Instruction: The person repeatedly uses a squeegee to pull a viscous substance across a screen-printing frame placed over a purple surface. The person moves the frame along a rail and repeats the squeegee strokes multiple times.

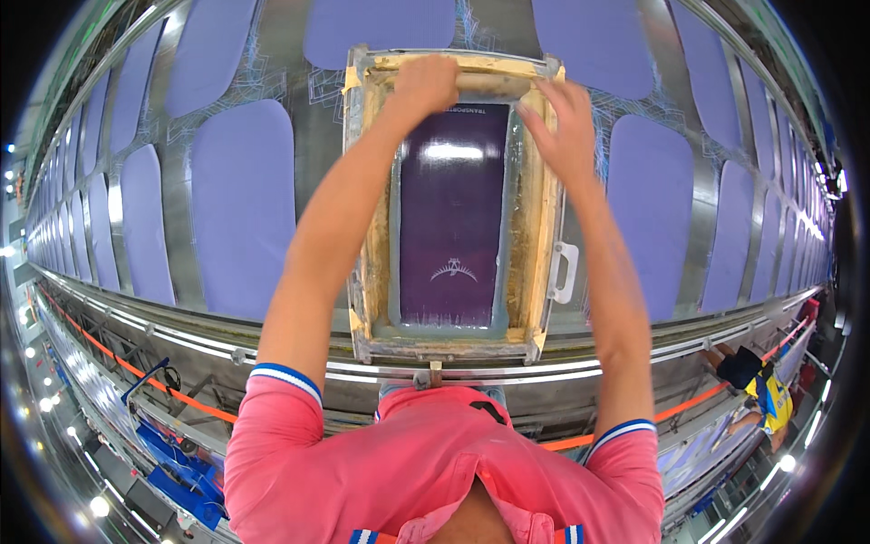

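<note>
Long metal table [299,145] runs from 9 to 3 o'clock, lined with purple fabric panels [243,195] laid flat in rows, likely so each sits ready under a printing frame. At centre, a wooden screen frame [536,227] lies square over one panel, its mesh dark purple. Both arms stretch toward 12 o'clock. Left hand [424,83] and right hand [564,127] are closed around a squeegee [494,83] at the frame's far edge, gripping either end, probably to keep pressure even. White handle [563,272] juts out at 3 o'clock. Another person [759,385] stands at 4 o'clock
</note>
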